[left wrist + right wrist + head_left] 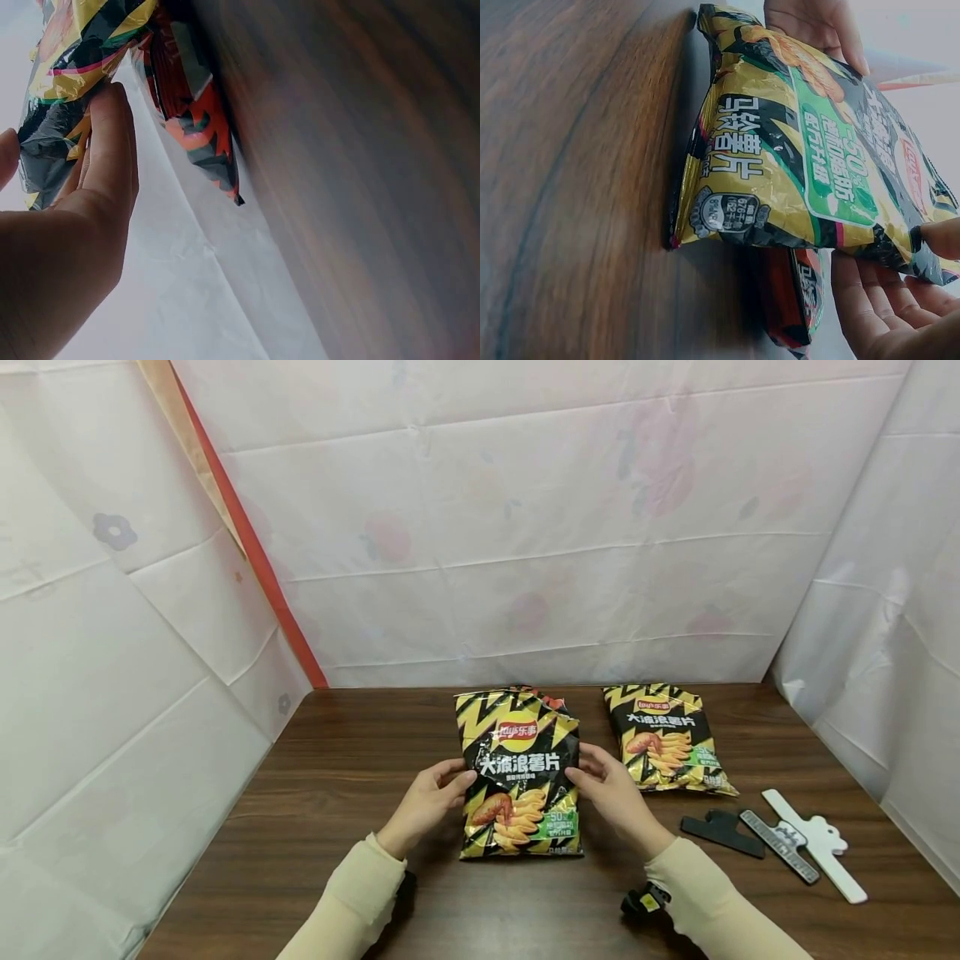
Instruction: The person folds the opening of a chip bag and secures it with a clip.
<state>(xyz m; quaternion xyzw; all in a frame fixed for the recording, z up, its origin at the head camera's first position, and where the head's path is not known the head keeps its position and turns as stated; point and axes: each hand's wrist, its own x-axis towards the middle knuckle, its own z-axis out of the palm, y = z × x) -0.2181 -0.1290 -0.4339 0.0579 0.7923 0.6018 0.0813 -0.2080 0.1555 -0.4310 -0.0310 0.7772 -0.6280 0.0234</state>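
A yellow and black bag of potato chips (517,777) is held tilted up over the wooden table, its front facing me. My left hand (423,797) grips its left edge, thumb on the front and fingers behind. On the opposite edge, my right hand (618,793) pinches the bag the same way. The right wrist view shows the bag's lower end (735,150) close to the table; whether it touches is unclear. Behind it is a red and black bag (199,139), mostly hidden in the head view.
Another yellow and black chip bag (667,739) lies at the back right. In front of it are a black clip (723,837), a grey clip (780,846) and a white clip (821,847). Pale fabric walls (525,527) enclose the table's back and sides.
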